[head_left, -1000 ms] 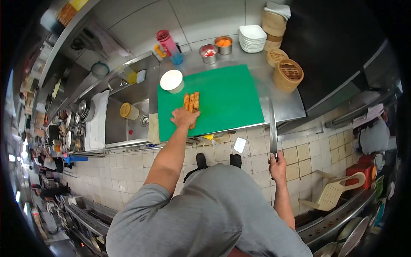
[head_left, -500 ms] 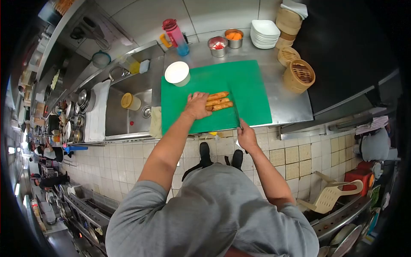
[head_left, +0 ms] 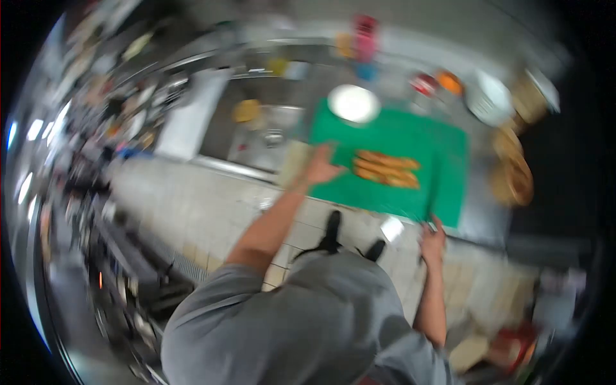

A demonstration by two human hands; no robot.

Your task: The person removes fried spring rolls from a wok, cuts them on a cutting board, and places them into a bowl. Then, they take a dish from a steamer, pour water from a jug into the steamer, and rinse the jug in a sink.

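Three golden-brown fried rolls [head_left: 387,172] lie side by side on a green cutting board [head_left: 410,131]. My left hand [head_left: 323,165] is over the board's left edge, fingers apart, with nothing in it and a gap between it and the rolls. At the board's lower right, my right hand [head_left: 433,240] grips a knife [head_left: 435,186]; its dark blade points away from me over the board, to the right of the rolls. A white bowl [head_left: 354,104] stands at the upper left of the board. Motion blur smears the whole view.
A sink [head_left: 218,128] lies left of the board, with a cloth [head_left: 293,163] between them. Behind stand a pink and blue bottle [head_left: 366,42], a container of orange food [head_left: 449,81] and stacked white dishes [head_left: 487,99]. Bamboo steamers [head_left: 511,179] are on the right.
My left hand has let go of the rolls and moved left of them. The knife, still in my right hand, is farther from the rolls. My view has turned, shifting the counter rightward.
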